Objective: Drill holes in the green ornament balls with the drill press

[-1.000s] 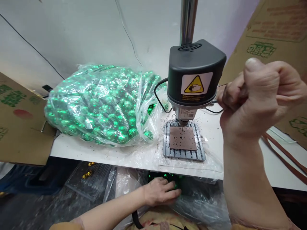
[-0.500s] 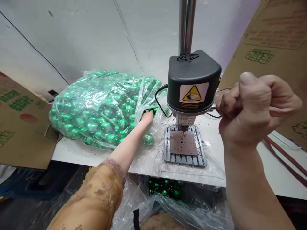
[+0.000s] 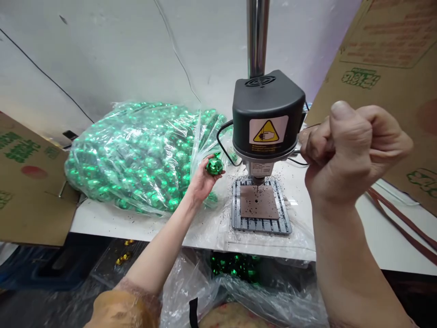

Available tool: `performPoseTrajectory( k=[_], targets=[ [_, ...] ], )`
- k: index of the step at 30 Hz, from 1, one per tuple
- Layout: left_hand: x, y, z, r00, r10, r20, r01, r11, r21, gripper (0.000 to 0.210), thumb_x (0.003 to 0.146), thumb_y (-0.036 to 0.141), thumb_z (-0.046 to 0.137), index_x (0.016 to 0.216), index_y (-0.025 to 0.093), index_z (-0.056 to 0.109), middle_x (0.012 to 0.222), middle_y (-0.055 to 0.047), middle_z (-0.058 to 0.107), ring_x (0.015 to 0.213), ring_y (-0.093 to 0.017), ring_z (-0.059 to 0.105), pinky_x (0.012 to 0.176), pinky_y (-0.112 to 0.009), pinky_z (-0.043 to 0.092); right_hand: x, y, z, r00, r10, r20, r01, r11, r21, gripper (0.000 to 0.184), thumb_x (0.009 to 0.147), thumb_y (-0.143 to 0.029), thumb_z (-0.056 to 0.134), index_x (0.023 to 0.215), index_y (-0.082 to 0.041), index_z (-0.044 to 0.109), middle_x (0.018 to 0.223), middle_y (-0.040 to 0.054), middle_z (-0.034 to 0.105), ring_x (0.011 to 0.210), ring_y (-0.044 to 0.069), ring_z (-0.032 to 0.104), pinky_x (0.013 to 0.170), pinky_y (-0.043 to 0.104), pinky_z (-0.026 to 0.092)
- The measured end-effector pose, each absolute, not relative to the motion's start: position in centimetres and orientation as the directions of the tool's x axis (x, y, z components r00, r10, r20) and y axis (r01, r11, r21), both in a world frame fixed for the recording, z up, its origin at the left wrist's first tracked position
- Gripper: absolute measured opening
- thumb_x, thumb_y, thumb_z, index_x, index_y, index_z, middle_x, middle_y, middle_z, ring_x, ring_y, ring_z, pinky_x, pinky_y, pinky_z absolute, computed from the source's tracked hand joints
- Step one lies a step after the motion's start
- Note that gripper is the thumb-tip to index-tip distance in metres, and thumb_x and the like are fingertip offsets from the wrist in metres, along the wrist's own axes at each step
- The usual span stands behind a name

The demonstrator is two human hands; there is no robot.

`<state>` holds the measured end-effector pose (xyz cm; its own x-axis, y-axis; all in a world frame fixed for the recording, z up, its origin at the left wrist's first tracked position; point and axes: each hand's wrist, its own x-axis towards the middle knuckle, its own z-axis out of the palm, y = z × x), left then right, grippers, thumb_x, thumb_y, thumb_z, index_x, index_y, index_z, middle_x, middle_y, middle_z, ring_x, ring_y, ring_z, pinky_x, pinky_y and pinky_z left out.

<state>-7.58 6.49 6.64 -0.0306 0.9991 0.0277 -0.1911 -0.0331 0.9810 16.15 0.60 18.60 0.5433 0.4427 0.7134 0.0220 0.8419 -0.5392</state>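
Observation:
A shiny green faceted ball (image 3: pixel 214 166) lies in my left hand (image 3: pixel 202 180), its fingers curled round it and the palm turned up. Just behind that hand, a clear plastic bag (image 3: pixel 136 155) bulges with many similar green balls. My right hand (image 3: pixel 355 150) is wrapped in a fist at the side of a small bench drill press (image 3: pixel 268 116), gripping its feed lever (image 3: pixel 296 152), most of which is hidden by the fingers. Below the chuck, the thin bit stands over a brown square board (image 3: pixel 259 202) with a small dark hole, on the slotted metal base (image 3: pixel 283 218).
Dark shavings dot the base and the white table (image 3: pixel 112 225). Cardboard boxes stand at left (image 3: pixel 30 182) and right (image 3: pixel 385 91). Under the table edge, more green balls (image 3: pixel 235 266) sit in clear plastic. A brown strap (image 3: pixel 403 221) lies at right.
My left hand has come out of the bag's opening with a green ball, palm now upward. My right hand stays on the lever. The whole view has shifted slightly.

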Motion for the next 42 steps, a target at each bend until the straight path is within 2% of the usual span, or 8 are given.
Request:
performPoseTrajectory(
  k=[2, 5, 10, 16, 23, 32, 38, 42],
  targets=[
    [-6.7, 4.7, 5.9, 0.043, 0.999, -0.002, -0.232, 0.012, 0.973, 0.048, 0.09, 0.062, 0.065, 0.123, 0.027, 0.063, 0.106, -0.007, 0.069, 0.094, -0.024, 0.069, 0.082, -0.043, 0.06, 16.2, 0.6, 18.6, 0.542, 0.446, 0.712, 0.016, 0.842, -0.54, 0.044, 0.091, -0.023, 0.062, 0.054, -0.017, 0.039, 0.045, -0.0082, 0.034, 0.04, 0.001, 0.032, 0.046, 0.024, 0.027],
    [-5.1, 2.7, 3.9, 0.096, 0.995, -0.035, -0.249, 0.058, 0.967, 0.053, 0.082, 0.054, 0.079, 0.124, 0.026, 0.061, 0.109, -0.005, 0.07, 0.099, -0.022, 0.07, 0.093, -0.044, 0.058, 16.3, 0.5, 18.6, 0.549, 0.455, 0.701, -0.005, 0.841, -0.542, 0.043, 0.09, -0.023, 0.063, 0.054, -0.018, 0.04, 0.044, -0.0082, 0.036, 0.039, 0.002, 0.032, 0.044, 0.025, 0.025],
    [-3.1, 1.7, 0.5, 0.059, 0.996, 0.068, -0.1, -0.062, 0.993, 0.062, 0.079, 0.057, 0.083, 0.125, 0.024, 0.06, 0.108, -0.005, 0.073, 0.103, -0.02, 0.069, 0.1, -0.039, 0.053, 16.4, 0.6, 18.6, 0.533, 0.465, 0.707, -0.029, 0.845, -0.534, 0.044, 0.089, -0.022, 0.064, 0.054, -0.02, 0.038, 0.044, -0.0079, 0.036, 0.038, 0.004, 0.032, 0.044, 0.029, 0.025],
    [-2.3, 2.0, -1.4, 0.09, 0.989, 0.115, 0.003, -0.116, 0.993, 0.063, 0.077, 0.053, 0.086, 0.124, 0.022, 0.06, 0.127, -0.01, 0.068, 0.124, -0.026, 0.063, 0.112, -0.042, 0.046, 16.5, 0.8, 18.5, 0.523, 0.47, 0.711, -0.061, 0.853, -0.518, 0.044, 0.087, -0.025, 0.068, 0.057, -0.023, 0.036, 0.042, -0.0085, 0.034, 0.037, 0.007, 0.031, 0.041, 0.031, 0.023],
    [-1.9, 1.7, -0.8, 0.144, 0.975, 0.167, 0.142, -0.187, 0.972, 0.061, 0.073, 0.053, 0.088, 0.12, 0.02, 0.065, 0.12, -0.009, 0.07, 0.115, -0.027, 0.065, 0.106, -0.044, 0.05, 16.6, 0.9, 18.2, 0.513, 0.448, 0.732, -0.036, 0.863, -0.503, 0.045, 0.089, -0.027, 0.066, 0.058, -0.023, 0.035, 0.043, -0.0075, 0.036, 0.038, 0.007, 0.031, 0.041, 0.03, 0.026],
    [-1.4, 1.7, -1.0, 0.144, 0.976, 0.164, 0.168, -0.188, 0.968, 0.063, 0.073, 0.052, 0.088, 0.122, 0.02, 0.065, 0.121, -0.01, 0.071, 0.117, -0.029, 0.065, 0.106, -0.044, 0.049, 16.3, 0.7, 18.2, 0.498, 0.41, 0.764, 0.095, 0.85, -0.518, 0.049, 0.094, -0.034, 0.061, 0.06, -0.023, 0.028, 0.046, -0.0068, 0.032, 0.041, 0.005, 0.029, 0.044, 0.027, 0.027],
    [-1.0, 1.6, -1.0, 0.134, 0.974, 0.181, 0.182, -0.204, 0.962, 0.061, 0.07, 0.046, 0.091, 0.119, 0.021, 0.067, 0.119, -0.008, 0.07, 0.115, -0.028, 0.065, 0.105, -0.043, 0.05, 16.3, 0.8, 18.3, 0.51, 0.43, 0.745, 0.055, 0.848, -0.527, 0.046, 0.094, -0.028, 0.06, 0.06, -0.022, 0.03, 0.048, -0.0065, 0.032, 0.043, 0.004, 0.029, 0.047, 0.027, 0.025],
    [-0.5, 1.3, -1.0, 0.13, 0.973, 0.188, 0.194, -0.211, 0.958, 0.057, 0.068, 0.039, 0.093, 0.117, 0.023, 0.068, 0.112, -0.006, 0.069, 0.115, -0.028, 0.064, 0.109, -0.046, 0.048, 16.4, 0.8, 18.3, 0.508, 0.445, 0.738, 0.011, 0.853, -0.522, 0.047, 0.092, -0.027, 0.062, 0.058, -0.023, 0.031, 0.047, -0.0063, 0.032, 0.044, 0.005, 0.029, 0.047, 0.029, 0.023]
  ],
)
